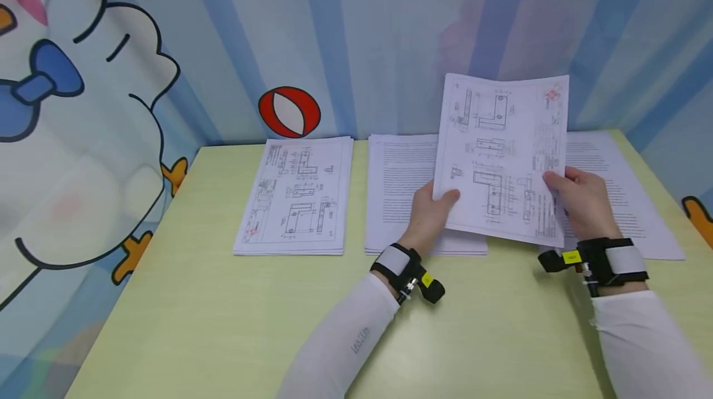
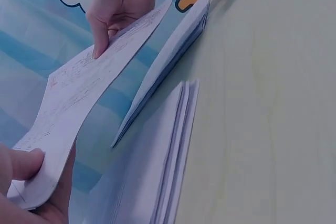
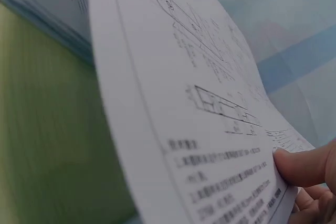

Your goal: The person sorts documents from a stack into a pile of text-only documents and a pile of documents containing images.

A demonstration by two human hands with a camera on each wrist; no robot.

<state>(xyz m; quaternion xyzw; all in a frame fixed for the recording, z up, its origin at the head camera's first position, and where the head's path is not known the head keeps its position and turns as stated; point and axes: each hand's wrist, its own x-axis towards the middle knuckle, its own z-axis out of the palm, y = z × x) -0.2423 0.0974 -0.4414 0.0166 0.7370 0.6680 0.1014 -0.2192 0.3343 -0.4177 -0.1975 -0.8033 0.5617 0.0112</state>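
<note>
A white sheet printed with technical drawings (image 1: pixel 518 158) is held up, tilted, above the table; whether it is one sheet or several I cannot tell. My left hand (image 1: pixel 431 213) pinches its left edge, thumb on the printed face. At the right edge my right hand (image 1: pixel 587 198) grips it the same way, its thumb (image 3: pixel 302 166) pressing the print. Behind and below the held paper lie a stack of text pages (image 1: pixel 398 201) in the middle and another pile of text pages (image 1: pixel 629 213) at the right, both partly covered from view.
A stack of drawing sheets (image 1: pixel 292 201) lies at the left of the pale green table (image 1: pixel 195 312). A curtain with cartoon prints (image 1: pixel 384 34) hangs right behind the table's back edge. Each wrist wears a strapped camera.
</note>
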